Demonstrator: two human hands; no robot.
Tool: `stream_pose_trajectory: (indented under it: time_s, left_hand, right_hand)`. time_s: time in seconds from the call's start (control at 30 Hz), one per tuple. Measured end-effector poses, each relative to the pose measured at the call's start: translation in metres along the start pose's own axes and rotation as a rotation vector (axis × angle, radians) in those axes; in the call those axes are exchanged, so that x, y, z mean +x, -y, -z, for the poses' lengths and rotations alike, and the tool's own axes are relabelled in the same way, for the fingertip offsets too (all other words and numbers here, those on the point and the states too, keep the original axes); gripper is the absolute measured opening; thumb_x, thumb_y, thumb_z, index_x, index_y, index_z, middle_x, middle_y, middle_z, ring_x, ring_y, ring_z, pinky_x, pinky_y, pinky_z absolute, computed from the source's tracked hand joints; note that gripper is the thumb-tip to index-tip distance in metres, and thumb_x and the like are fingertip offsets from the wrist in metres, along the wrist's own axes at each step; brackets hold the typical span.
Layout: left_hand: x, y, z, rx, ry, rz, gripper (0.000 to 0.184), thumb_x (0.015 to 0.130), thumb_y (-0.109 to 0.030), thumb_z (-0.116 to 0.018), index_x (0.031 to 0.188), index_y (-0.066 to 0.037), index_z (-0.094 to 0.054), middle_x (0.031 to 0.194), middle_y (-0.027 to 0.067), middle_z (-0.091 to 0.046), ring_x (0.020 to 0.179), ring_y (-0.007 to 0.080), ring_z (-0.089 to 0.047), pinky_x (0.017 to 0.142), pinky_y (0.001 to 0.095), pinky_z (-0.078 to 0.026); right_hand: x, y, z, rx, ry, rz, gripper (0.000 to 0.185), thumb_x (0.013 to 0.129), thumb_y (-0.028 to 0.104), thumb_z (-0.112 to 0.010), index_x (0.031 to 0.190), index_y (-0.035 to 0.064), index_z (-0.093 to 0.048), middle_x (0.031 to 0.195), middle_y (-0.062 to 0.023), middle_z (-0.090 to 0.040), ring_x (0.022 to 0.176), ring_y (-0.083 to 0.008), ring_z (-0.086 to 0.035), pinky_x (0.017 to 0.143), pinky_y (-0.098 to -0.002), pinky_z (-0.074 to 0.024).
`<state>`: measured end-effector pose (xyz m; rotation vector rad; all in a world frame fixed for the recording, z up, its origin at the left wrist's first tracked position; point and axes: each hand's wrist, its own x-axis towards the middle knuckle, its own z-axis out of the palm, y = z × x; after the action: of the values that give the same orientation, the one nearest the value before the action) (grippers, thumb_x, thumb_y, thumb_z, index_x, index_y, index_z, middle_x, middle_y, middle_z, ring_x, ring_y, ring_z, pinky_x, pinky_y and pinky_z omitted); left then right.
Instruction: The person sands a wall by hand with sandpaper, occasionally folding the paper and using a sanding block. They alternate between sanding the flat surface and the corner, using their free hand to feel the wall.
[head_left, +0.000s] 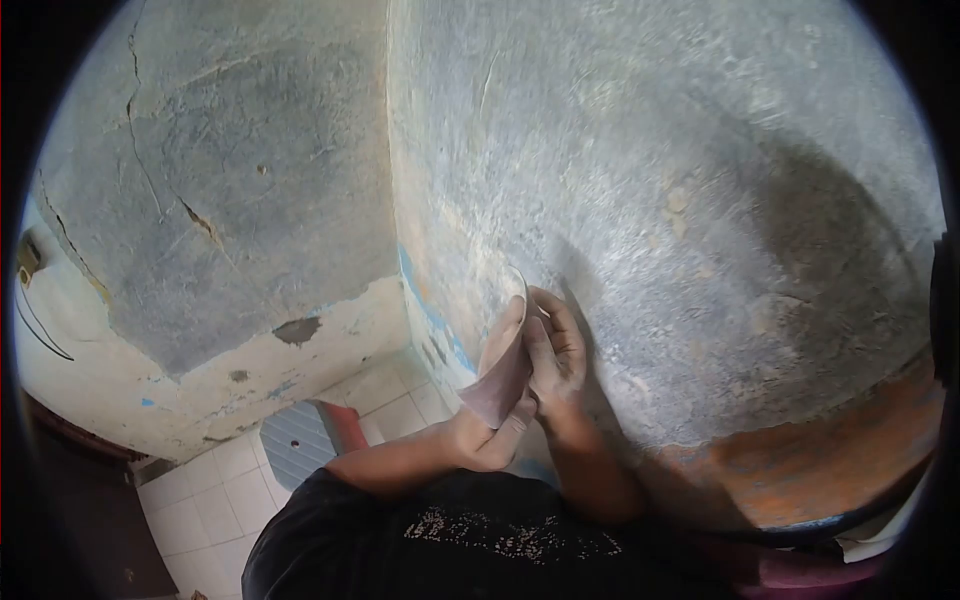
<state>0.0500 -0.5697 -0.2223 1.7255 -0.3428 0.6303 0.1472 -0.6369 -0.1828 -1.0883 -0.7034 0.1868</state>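
Observation:
A curved sheet of sandpaper [500, 388], brownish purple on one side with a pale edge, is held between both hands in front of the grey wall. My left hand [488, 432] grips its lower part, and some of its fingers are hidden behind the sheet. On the sheet's right side, my right hand [556, 350] pinches the edge with bent fingers. Pale dust covers both hands. Close behind them is the rough grey wall [650, 220].
A grey and red plastic stool [298, 440] stands on the tiled floor [215, 500] at lower left. The cracked left wall [250, 190] meets the right wall in a corner. A dark brown door [90, 510] is at far left, below a wall fitting with a hanging wire.

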Motion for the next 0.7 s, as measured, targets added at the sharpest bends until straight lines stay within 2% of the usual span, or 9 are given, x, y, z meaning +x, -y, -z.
stream_pose_trajectory:
  time_s: [0.03,0.1,0.2,0.23,0.3,0.43,0.5,0.57,0.7]
  left_hand:
    - [0.009,-0.004,0.004,0.010,0.002,-0.019,0.072,0.079,0.007,-0.044,0.143,0.014,-0.011,0.152,0.0316,-0.003,0.143,0.0434,-0.002,0.115,0.0427,-0.006]
    - [0.037,-0.020,0.016,0.342,-0.175,-0.433,0.068,0.078,0.010,-0.043,0.140,0.018,-0.016,0.149,0.0361,-0.011,0.141,0.0472,-0.010,0.114,0.0449,-0.011]
    - [0.043,-0.008,0.041,0.965,-0.408,-0.442,0.065,0.075,0.015,-0.043,0.135,0.024,-0.021,0.140,0.0416,-0.026,0.132,0.0527,-0.029,0.112,0.0473,-0.021]
    - [0.056,0.000,0.055,1.251,-0.440,-0.837,0.065,0.075,0.016,-0.043,0.137,0.021,-0.022,0.140,0.0399,-0.027,0.131,0.0527,-0.031,0.111,0.0444,-0.024]
    - [0.063,-0.004,0.046,0.423,-0.492,-0.336,0.068,0.072,0.015,-0.048,0.137,0.018,-0.026,0.141,0.0376,-0.027,0.131,0.0507,-0.033,0.110,0.0465,-0.026]
    - [0.112,-0.039,0.016,0.696,-0.382,-0.661,0.086,0.061,0.009,-0.057,0.142,0.003,-0.030,0.146,0.0339,-0.024,0.136,0.0476,-0.027,0.110,0.0559,-0.025]
    - [0.136,-0.020,0.015,0.749,-0.121,-0.695,0.090,0.061,-0.001,-0.065,0.144,-0.005,-0.031,0.147,0.0318,-0.024,0.137,0.0483,-0.023,0.110,0.0581,-0.021]
    - [0.138,-0.016,0.006,0.762,-0.118,-0.594,0.085,0.065,-0.005,-0.062,0.144,-0.004,-0.031,0.146,0.0343,-0.021,0.136,0.0508,-0.022,0.110,0.0597,-0.020]
    - [0.125,-0.011,-0.023,0.677,-0.014,-0.563,0.085,0.068,-0.017,-0.067,0.144,-0.008,-0.031,0.148,0.0301,-0.023,0.137,0.0486,-0.023,0.108,0.0641,-0.018]
  right_hand:
    - [0.003,0.003,0.001,0.003,0.006,0.020,0.042,0.095,0.017,-0.055,0.130,-0.0048,-0.042,0.077,-0.0024,-0.060,0.062,-0.0077,-0.054,0.053,-0.0194,-0.0419]
    - [0.001,0.005,0.006,0.038,0.148,0.222,0.047,0.098,0.018,-0.047,0.135,-0.0073,-0.033,0.070,-0.0012,-0.053,0.056,-0.0088,-0.049,0.050,-0.0197,-0.0389]
    - [-0.030,0.012,0.004,0.249,0.127,0.213,0.056,0.097,0.024,-0.046,0.137,-0.0088,-0.025,0.064,-0.0029,-0.046,0.051,-0.0081,-0.040,0.046,-0.0192,-0.0319]
    - [-0.037,0.015,0.003,0.409,0.111,0.315,0.057,0.096,0.024,-0.048,0.136,-0.0087,-0.026,0.064,-0.0040,-0.045,0.050,-0.0074,-0.038,0.045,-0.0187,-0.0297]
    - [-0.041,0.025,0.005,0.396,0.155,0.430,0.058,0.094,0.025,-0.050,0.136,-0.0066,-0.024,0.065,-0.0049,-0.046,0.050,-0.0080,-0.037,0.046,-0.0189,-0.0300]
    - [-0.041,0.040,0.014,0.481,0.168,0.531,0.061,0.092,0.023,-0.052,0.139,0.0007,-0.019,0.071,-0.0076,-0.049,0.050,-0.0108,-0.038,0.046,-0.0209,-0.0322]
    - [-0.043,0.041,0.018,0.494,0.159,0.533,0.063,0.093,0.024,-0.050,0.141,0.0044,-0.015,0.073,-0.0091,-0.051,0.050,-0.0123,-0.039,0.047,-0.0225,-0.0335]
    - [-0.044,0.040,0.024,0.454,0.237,0.529,0.061,0.097,0.023,-0.045,0.148,0.0114,-0.014,0.080,-0.0090,-0.049,0.055,-0.0140,-0.042,0.057,-0.0254,-0.0363]
    - [-0.035,0.033,0.025,0.320,0.089,0.775,0.062,0.091,0.024,-0.049,0.140,0.0029,-0.017,0.074,-0.0118,-0.053,0.050,-0.0144,-0.043,0.046,-0.0229,-0.0366]
